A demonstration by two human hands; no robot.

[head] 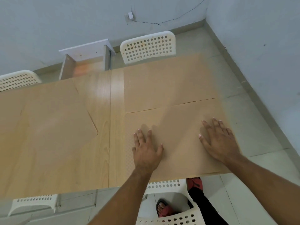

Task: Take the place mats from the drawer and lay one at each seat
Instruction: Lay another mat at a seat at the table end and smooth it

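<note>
Tan mats lie on a pale wood table (100, 143), close to it in colour. The near mat (180, 127) sits at the table's right end, on the person's side, its near edge at the table edge. Both hands press flat on it. The left hand (146, 153) rests near the mat's left part, fingers spread wide, palm down, gripping nothing. The right hand (219, 140) rests near the mat's right edge, fingers also spread and flat, gripping nothing.

A far mat (168, 85) lies just beyond the near one, their long edges meeting or nearly meeting along a thin line. It sits in front of a white perforated chair (148, 46) on the far side.

A left mat (53, 120) lies skewed on the left half of the table, one rounded corner pointing toward the table's middle seam. Whether it is one mat or two overlapping is hard to tell.

Beyond the far table edge an open drawer (86, 62) stands out, white-fronted, with a wood bottom; its contents are blurred.

Another white chair (17, 80) shows at the far left, and two more sit at the near side, one under the hands (164, 185) and one at the lower left (34, 203). A foot in a red sandal (164, 208) stands on the pale floor (259, 184).
</note>
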